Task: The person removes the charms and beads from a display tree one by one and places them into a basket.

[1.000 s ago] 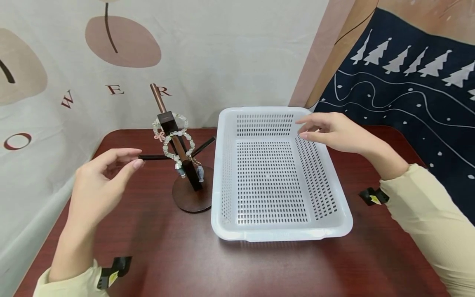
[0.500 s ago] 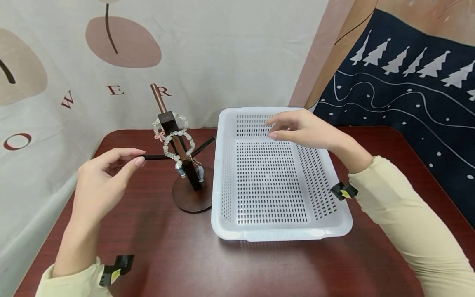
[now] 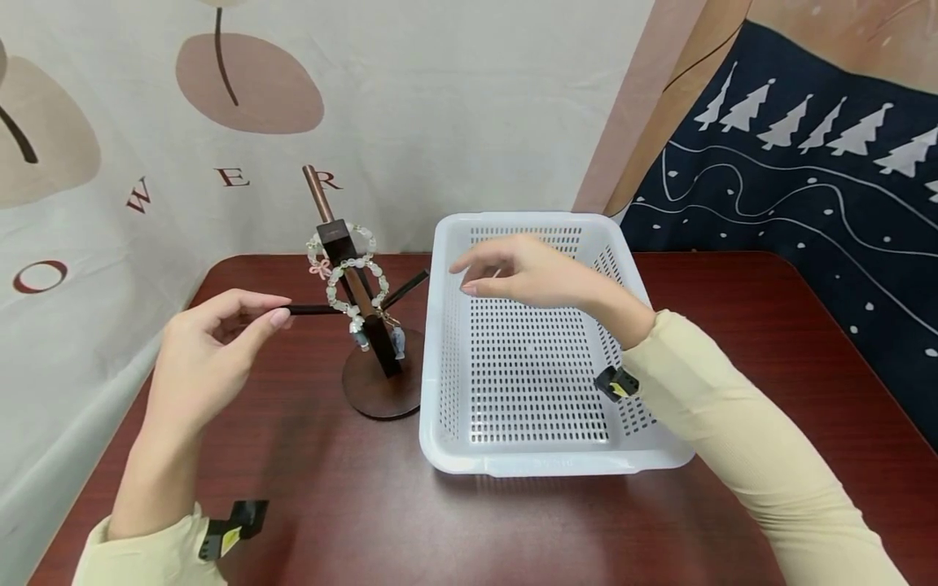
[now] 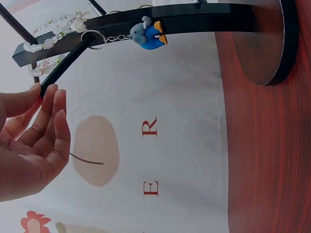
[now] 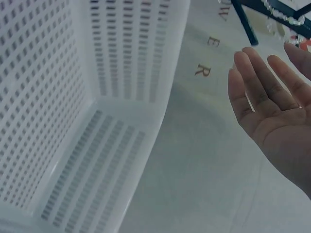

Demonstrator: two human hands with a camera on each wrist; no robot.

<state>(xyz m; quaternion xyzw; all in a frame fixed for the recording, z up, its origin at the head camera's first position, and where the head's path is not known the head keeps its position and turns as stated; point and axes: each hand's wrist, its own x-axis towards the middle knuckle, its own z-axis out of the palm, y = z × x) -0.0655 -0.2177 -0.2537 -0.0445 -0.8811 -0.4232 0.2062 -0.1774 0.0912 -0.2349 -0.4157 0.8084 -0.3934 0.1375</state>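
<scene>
A dark wooden display stand (image 3: 381,346) with a round base stands left of the basket. My left hand (image 3: 208,346) pinches the tip of its left black peg (image 3: 311,310) between thumb and fingers. Two pale beaded bracelets (image 3: 383,285) hang about the upright, and a pink bow (image 3: 320,268) shows by the upper one. In the left wrist view a key ring (image 4: 99,47) sits on the pinched peg, its chain leading to a blue figure charm (image 4: 148,39). My right hand (image 3: 531,273) hovers over the basket, holding nothing, fingers relaxed and pointing toward the stand.
A white perforated plastic basket (image 3: 557,465) stands close to the right of the stand's base. Another black peg (image 3: 406,287) juts toward its left rim. Everything rests on a reddish-brown table (image 3: 330,505), with a printed cloth (image 3: 469,106) behind.
My right hand has swept left across the basket, from its right rim toward the stand. My left hand stays on the peg tip, and the stand and its bracelets keep their places.
</scene>
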